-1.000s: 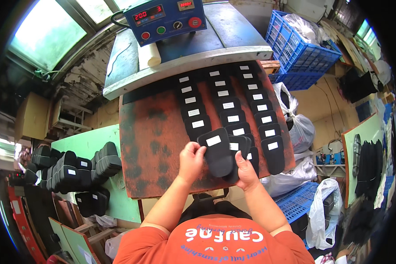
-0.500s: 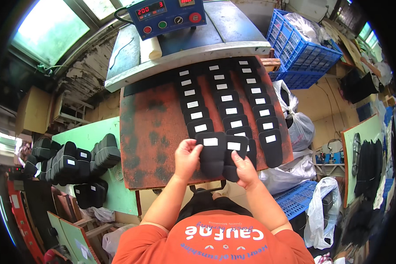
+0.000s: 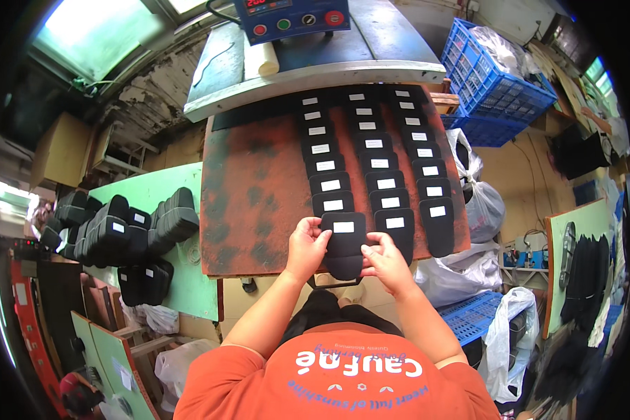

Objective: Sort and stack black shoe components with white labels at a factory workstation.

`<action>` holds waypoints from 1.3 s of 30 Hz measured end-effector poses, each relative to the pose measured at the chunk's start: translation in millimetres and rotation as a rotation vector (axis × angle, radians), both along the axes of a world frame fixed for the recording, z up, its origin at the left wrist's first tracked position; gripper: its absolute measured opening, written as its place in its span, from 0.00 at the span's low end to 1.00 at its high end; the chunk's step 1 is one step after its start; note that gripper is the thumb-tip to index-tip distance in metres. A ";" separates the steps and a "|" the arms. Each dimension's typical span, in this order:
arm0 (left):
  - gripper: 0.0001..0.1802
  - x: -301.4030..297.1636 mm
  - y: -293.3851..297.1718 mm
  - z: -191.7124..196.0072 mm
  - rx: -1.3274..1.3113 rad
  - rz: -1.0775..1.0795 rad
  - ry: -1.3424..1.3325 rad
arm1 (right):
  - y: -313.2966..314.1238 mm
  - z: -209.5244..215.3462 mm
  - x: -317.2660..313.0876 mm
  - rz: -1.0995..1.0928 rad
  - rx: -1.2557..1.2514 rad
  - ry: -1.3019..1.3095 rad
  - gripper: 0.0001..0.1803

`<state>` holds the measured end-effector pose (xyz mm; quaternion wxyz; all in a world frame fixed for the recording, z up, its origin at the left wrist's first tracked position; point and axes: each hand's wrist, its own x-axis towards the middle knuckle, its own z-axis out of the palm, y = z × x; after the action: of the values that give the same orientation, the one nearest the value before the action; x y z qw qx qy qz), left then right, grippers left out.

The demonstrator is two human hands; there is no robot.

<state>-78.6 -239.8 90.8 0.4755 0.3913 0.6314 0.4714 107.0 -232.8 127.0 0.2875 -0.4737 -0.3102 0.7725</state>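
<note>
1. A rust-red board (image 3: 259, 189) lies on the bench, bearing three rows of black pads (image 3: 371, 143), each with a white label, overlapping like tiles from the far edge toward the person.
2. Beyond the board stands a grey press table (image 3: 371, 42) with a blue control box (image 3: 290, 14) and a white roll (image 3: 260, 61) on it.
3. To the left, a green table (image 3: 154, 196) carries a stack of more black pads (image 3: 119, 227); blue crates (image 3: 493, 84) stand to the right, with white plastic bags (image 3: 479, 203) below them.
4. Nothing stands between the hands and the board; the near edge is open.
5. The held pad (image 3: 343, 241) sits at the near end of the left row, its rounded lower end hanging past the board's near edge, its upper end touching the pad above it.
6. The left hand (image 3: 306, 245) grips the pad's left edge, fingers curled partly closed, thumb on top.
7. The right hand (image 3: 385, 260) holds the pad's lower right edge, fingers bent and pinching it, just beside the middle row's nearest pad.
8. Both forearms rise from the lower edge, angled inward so the hands meet over the board's near edge; the person wears an orange shirt (image 3: 343, 378).
</note>
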 end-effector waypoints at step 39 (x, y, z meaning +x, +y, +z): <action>0.33 -387.1 -299.6 -35.6 -0.120 0.481 -0.572 | -141.6 -102.3 -440.6 0.744 -0.190 0.320 0.46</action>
<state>-465.7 -539.4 55.2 0.5305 0.0560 0.5735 0.6218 -333.5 -374.4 24.7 -0.0117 -0.2276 -0.3390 0.9128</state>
